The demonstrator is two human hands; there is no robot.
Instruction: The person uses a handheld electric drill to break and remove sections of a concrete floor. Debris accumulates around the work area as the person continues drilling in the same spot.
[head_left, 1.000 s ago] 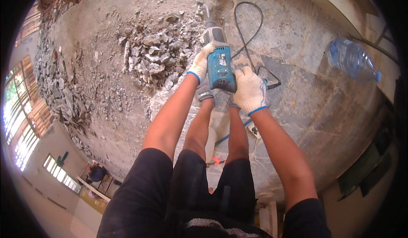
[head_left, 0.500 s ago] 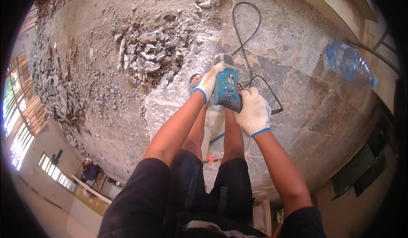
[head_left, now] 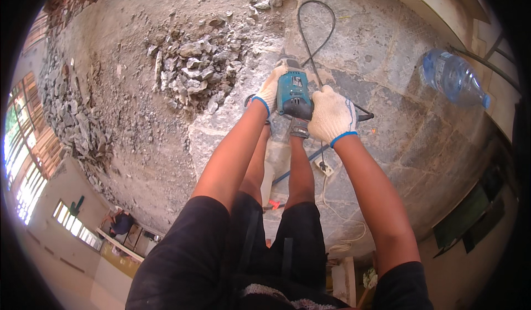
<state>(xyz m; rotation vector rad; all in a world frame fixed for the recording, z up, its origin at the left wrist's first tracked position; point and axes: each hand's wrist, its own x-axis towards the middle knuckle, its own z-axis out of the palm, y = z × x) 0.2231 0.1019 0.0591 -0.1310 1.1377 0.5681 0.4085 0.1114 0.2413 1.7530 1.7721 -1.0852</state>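
Note:
A teal and dark grey demolition hammer points away from me, its front end at the border between broken ground and the slab. My left hand, in a white knit glove with a blue cuff, is closed around its front part. Gloved the same way, my right hand grips the rear end, where the fingers largely cover the handle. The bit at the tip is hard to make out against the grey ground. A black power cord loops over the slab ahead and right of the tool.
Broken concrete chunks are heaped left of the tool, with more rubble farther left. A large clear bottle lies at the right. Near my feet are a white socket with a plug and a thin cable. Another person is at the lower left.
The demolition hammer and both hands have shifted a little forward, away from me. The plug and socket behind my right hand have come into view.

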